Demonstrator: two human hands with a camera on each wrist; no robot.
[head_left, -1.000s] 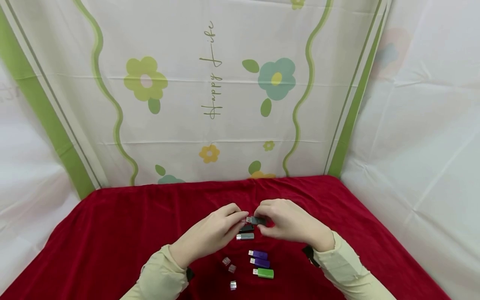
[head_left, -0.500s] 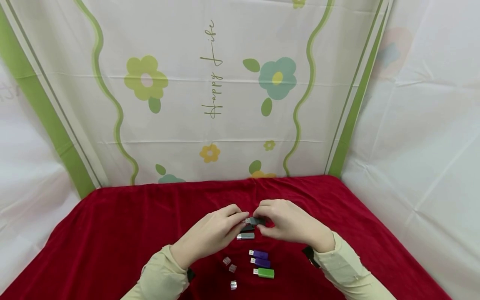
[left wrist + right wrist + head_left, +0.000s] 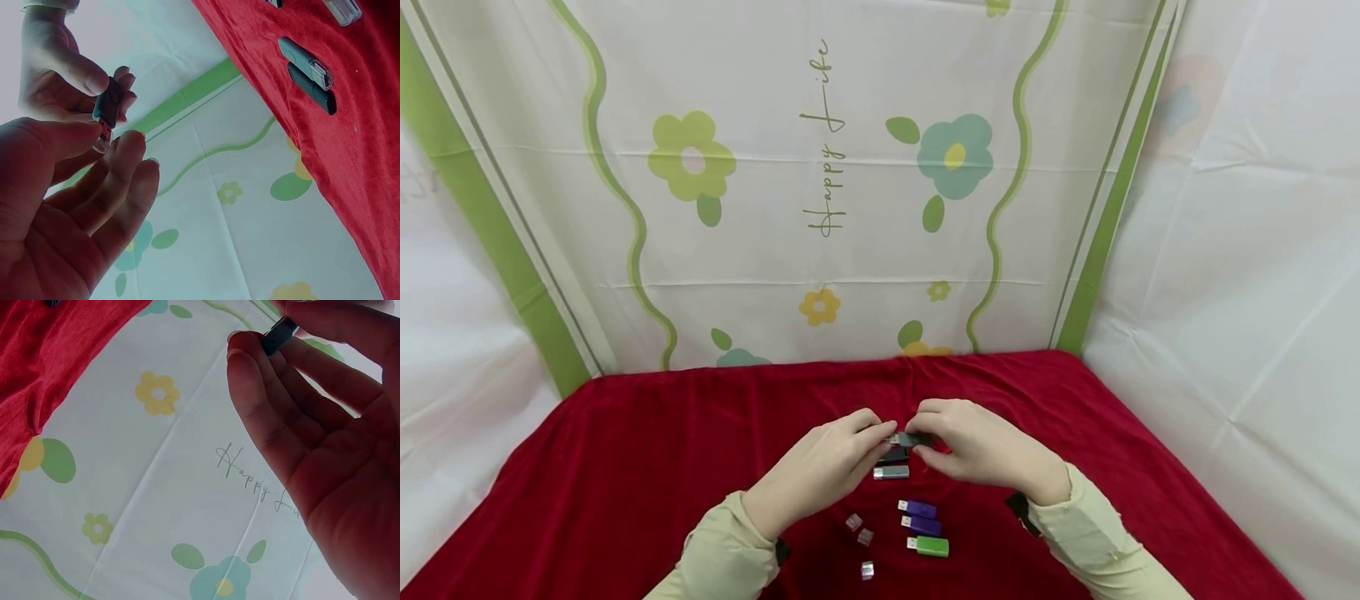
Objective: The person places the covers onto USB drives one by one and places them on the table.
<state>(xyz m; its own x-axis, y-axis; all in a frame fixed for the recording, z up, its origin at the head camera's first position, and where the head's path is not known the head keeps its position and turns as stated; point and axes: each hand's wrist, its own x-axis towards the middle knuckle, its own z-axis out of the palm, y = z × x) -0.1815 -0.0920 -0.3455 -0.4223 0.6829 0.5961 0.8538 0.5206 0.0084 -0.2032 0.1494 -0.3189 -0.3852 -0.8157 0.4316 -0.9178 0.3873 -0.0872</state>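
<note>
Over the red cloth, my right hand [image 3: 981,443] pinches a dark grey USB flash drive [image 3: 107,103] between thumb and fingers. Its metal connector points toward my left hand [image 3: 823,462]. The left thumb and fingertips pinch a small clear cap [image 3: 101,145] at the connector's end. Fingers partly hide how far the cap sits over the metal. Below the hands lie a black flash drive [image 3: 893,456] and a grey flash drive [image 3: 891,472]; the grey one wears a clear cap in the left wrist view.
Nearer me, two purple flash drives [image 3: 921,525] and a green flash drive [image 3: 931,547] lie uncapped in a column. Three loose clear caps [image 3: 865,537] rest to their left. Red cloth [image 3: 662,467] covers the table, with white patterned curtains [image 3: 760,208] behind and at both sides.
The held flash drive has shifted very slightly left toward the left hand and its cap. Both hands otherwise stay almost in place, and the things on the cloth have not moved.
</note>
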